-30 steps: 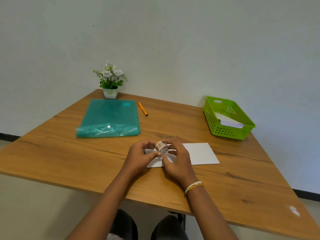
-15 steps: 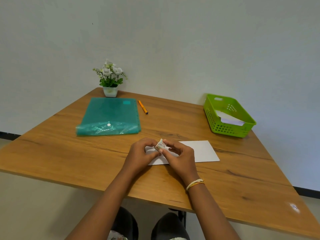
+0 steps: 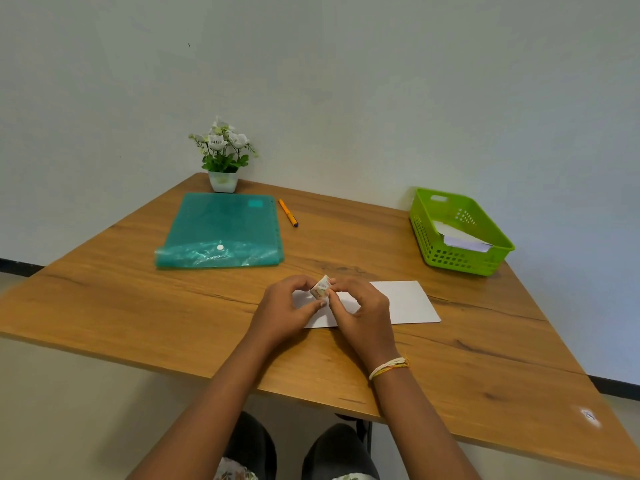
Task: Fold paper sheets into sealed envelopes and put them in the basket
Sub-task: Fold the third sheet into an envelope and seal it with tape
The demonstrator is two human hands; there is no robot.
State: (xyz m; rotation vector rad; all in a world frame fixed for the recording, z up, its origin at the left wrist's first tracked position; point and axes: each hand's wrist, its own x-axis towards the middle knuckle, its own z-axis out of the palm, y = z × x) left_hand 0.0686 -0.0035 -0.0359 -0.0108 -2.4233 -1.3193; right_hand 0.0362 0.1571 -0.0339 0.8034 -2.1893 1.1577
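- The left hand (image 3: 282, 308) and right hand (image 3: 360, 308) pinch a small tape roll (image 3: 320, 287) between fingertips, just above the folded paper (image 3: 403, 301) on the tabletop (image 3: 138, 306).
- Paper looks light, thin, easily creased; best gripped at its edges.
- Tape seems sticky, fiddly.
- Basket (image 3: 459, 232) sits far right.

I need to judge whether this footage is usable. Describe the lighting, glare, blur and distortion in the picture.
Head view: soft, even light with faint shadows under the hands; glare only on the crinkled flap of the green folder; wide-angle bending makes the table edges splay; the tape roll between both hands looks slightly soft, its print unreadable; the basket is sharp.
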